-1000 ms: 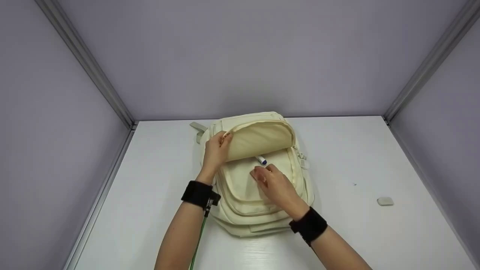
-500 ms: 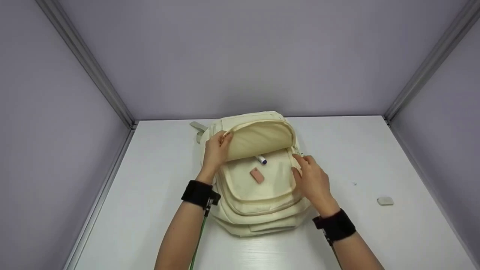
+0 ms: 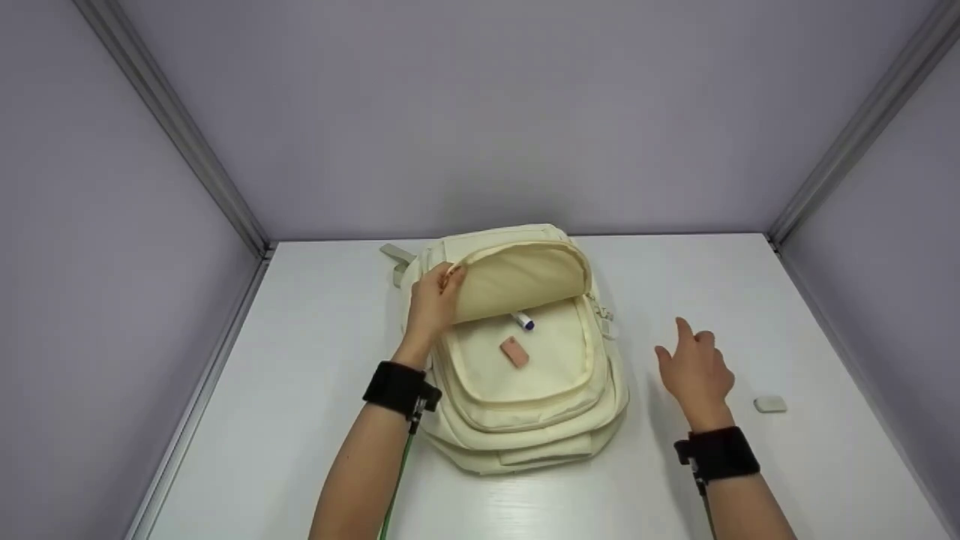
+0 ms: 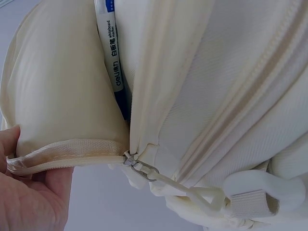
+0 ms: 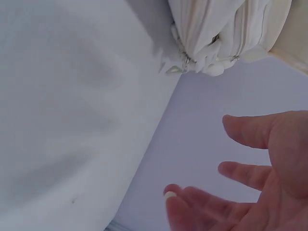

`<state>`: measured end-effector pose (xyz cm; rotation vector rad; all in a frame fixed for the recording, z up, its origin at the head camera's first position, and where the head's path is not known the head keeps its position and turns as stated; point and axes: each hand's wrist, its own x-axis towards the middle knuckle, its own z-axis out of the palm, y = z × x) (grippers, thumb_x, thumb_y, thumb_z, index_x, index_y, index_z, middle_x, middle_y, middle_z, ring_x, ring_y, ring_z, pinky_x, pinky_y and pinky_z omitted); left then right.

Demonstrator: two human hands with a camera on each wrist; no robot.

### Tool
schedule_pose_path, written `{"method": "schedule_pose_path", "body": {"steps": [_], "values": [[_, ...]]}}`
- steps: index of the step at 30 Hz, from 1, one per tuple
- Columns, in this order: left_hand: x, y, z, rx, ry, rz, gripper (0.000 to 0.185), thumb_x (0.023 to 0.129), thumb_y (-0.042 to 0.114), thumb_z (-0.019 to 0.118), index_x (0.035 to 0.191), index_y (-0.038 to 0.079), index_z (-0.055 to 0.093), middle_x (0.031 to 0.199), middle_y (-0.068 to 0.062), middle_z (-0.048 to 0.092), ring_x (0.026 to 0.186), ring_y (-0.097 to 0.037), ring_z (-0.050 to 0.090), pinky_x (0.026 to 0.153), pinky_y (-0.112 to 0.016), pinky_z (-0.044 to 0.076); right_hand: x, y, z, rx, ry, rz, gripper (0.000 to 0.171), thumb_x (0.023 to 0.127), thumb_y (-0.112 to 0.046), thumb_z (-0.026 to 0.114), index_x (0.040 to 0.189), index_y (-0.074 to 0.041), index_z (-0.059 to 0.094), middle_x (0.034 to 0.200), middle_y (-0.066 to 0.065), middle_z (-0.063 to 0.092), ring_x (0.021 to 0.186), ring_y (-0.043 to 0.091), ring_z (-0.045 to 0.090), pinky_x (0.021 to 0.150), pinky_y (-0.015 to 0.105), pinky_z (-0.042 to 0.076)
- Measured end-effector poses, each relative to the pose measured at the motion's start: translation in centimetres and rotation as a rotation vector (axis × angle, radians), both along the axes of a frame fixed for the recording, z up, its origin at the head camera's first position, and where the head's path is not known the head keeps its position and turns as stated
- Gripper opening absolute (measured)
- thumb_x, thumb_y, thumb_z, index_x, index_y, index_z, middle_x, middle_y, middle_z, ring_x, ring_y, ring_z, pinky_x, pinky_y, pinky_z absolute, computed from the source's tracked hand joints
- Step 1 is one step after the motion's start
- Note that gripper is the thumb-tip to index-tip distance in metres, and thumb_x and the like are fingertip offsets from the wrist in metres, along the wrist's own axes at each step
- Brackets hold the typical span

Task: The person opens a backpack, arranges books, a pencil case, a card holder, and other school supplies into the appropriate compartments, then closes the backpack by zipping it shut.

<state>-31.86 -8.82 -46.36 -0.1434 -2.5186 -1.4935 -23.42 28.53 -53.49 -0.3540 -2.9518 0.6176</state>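
A cream backpack [image 3: 547, 420] lies on the table with its front pocket unzipped. My left hand [image 3: 431, 306] pinches the edge of the pocket flap [image 3: 525, 277] and holds it up; the left wrist view shows thumb and fingers on the zip edge. Tucked under the flap is a whiteboard marker [image 4: 111, 53], its blue-ended tip poking out in the head view. Just below it, a small pink block [image 3: 514, 352] rests on the pocket cloth. To the right of the backpack my right hand [image 3: 697, 371] hovers over the table, fingers spread and holding nothing.
A small pale grey block [image 3: 770, 404] lies on the white table [image 3: 300, 420], right of my right hand. A zip slider [image 4: 130, 160] with a strap pull hangs at the pocket's edge. Grey walls [image 3: 480, 112] enclose the back and both sides.
My right hand let go of the pink block on the pocket, then moved right, off the backpack and over the table. The left hand and flap have stayed in place.
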Motion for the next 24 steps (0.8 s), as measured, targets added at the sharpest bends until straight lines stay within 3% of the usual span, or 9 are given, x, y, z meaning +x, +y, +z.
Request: {"method": "schedule_pose_path", "body": {"steps": [5,9,18,24], "values": [[0.0,0.0,0.0,0.000,-0.002,-0.005,0.029,0.101,0.029,0.057,0.078,0.011,0.053,0.061,0.005,0.035,0.055,-0.012,0.033,0.052,-0.029,0.027,0.7,3.1,-0.8,-0.003,-0.189,-0.059,0.064,0.098,-0.027,0.056,0.147,0.004,0.031,0.118,0.042,0.040,0.086,0.055,0.055,0.056,0.058,0.046],[0.0,0.1,0.0,0.006,-0.004,0.001,0.027,0.101,0.028,0.058,0.081,0.010,0.057,0.062,0.004,0.036,0.055,-0.013,0.034,0.053,-0.030,0.027,1.0,5.2,-1.8,-0.007,-0.291,-0.050,0.068,0.099,-0.028,0.054,0.150,0.004,0.022,0.122,0.047,0.034,0.099,0.064,0.046,0.065,0.064,0.046],[-0.1,0.1,-0.3,0.009,-0.015,0.000,0.028,0.100,0.030,0.058,0.081,0.010,0.056,0.061,0.005,0.034,0.055,-0.013,0.033,0.053,-0.030,0.027,2.2,8.6,-3.9,-0.044,-0.424,-0.067,0.073,0.101,-0.034,0.044,0.150,0.010,0.012,0.131,0.057,0.011,0.112,0.082,0.013,0.088,0.078,0.030],[-0.1,0.0,-0.3,0.003,-0.005,0.008,0.026,0.100,0.029,0.059,0.083,0.010,0.059,0.061,0.005,0.035,0.055,-0.014,0.033,0.053,-0.030,0.027,2.6,9.2,-4.6,-0.032,-0.422,-0.071,0.070,0.103,-0.038,0.040,0.144,0.017,0.023,0.122,0.055,0.029,0.111,0.071,0.033,0.085,0.072,0.035]]}}
